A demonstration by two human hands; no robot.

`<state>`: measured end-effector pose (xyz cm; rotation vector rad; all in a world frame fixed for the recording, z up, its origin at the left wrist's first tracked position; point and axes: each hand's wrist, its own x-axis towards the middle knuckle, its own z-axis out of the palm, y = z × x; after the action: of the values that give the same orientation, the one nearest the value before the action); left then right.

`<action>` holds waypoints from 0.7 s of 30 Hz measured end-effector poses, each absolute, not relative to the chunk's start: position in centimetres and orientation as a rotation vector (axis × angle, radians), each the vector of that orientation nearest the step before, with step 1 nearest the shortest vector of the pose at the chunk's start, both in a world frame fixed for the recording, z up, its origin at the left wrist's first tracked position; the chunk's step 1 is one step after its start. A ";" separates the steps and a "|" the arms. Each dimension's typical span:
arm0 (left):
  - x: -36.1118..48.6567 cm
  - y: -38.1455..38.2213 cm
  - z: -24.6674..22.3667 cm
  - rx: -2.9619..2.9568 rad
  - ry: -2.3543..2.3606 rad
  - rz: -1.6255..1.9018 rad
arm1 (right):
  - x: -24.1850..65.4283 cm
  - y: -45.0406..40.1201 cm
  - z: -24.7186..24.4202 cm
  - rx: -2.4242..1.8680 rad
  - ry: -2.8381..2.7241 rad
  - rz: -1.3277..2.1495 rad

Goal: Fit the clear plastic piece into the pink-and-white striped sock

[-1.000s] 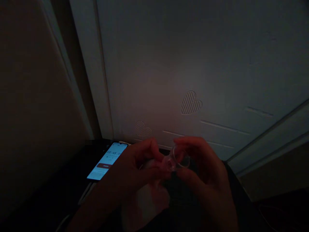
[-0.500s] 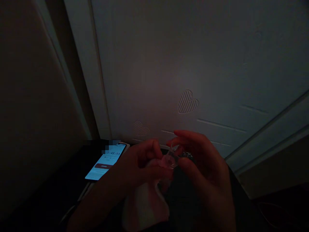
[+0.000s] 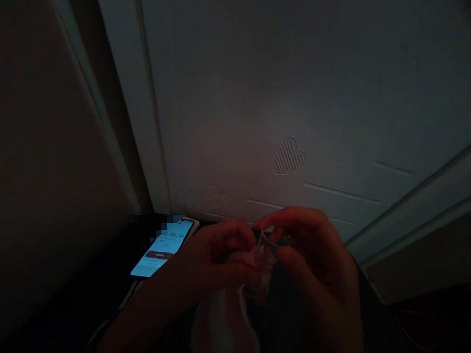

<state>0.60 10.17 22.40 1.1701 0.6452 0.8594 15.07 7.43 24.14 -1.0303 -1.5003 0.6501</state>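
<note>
On the lit, rectangular phone with a pale blue screen (image 3: 167, 247), we can read a timer ending in "49:00"; blocky patches blur its upper left corner, and the wording on the dark red bar below is too small for us to make out. We see no brand that we can read.

We count one phone, one white cable (image 3: 128, 294) trailing near its lower end, and two engraved, striped hearts on the pale panel (image 3: 235, 98): a larger heart (image 3: 289, 157) and a smaller heart (image 3: 217, 197) to its left.

We hold one clear, flared plastic piece (image 3: 265, 252) between our two hands, in front of the panel's lower edge. Our left hand (image 3: 211, 262) has its fingers and thumb pinched on the pink-and-white striped soft material (image 3: 226, 318), gathered against the plastic and hanging below. Our right hand (image 3: 320, 260) grips the clear rim between curved forefinger and thumb.
</note>
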 end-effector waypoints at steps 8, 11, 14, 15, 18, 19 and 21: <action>-0.6 10.2 22.4 1.237 0.593 0.884 | 16.5 8.0 24.8 -0.972 -1.628 0.670; -0.4 10.2 22.3 1.228 0.578 0.840 | 16.5 8.0 24.8 -0.984 -1.641 0.680; 0.0 10.3 22.2 1.248 0.587 0.834 | 16.3 7.8 24.5 -1.016 -1.629 0.678; 0.2 10.3 22.2 1.258 0.605 0.847 | 16.2 7.7 24.4 -1.021 -1.616 0.675; 0.5 10.4 22.1 1.284 0.667 0.909 | 15.9 7.7 24.2 -1.025 -1.593 0.676; 0.6 10.4 22.0 1.289 0.682 0.935 | 15.9 7.7 24.2 -1.021 -1.594 0.678; 0.7 10.3 22.1 1.291 0.701 0.972 | 16.0 7.8 24.3 -1.009 -1.612 0.693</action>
<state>0.70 10.31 22.11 1.2913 0.7006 0.9720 15.96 7.76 24.31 -1.0090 -1.6115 0.6928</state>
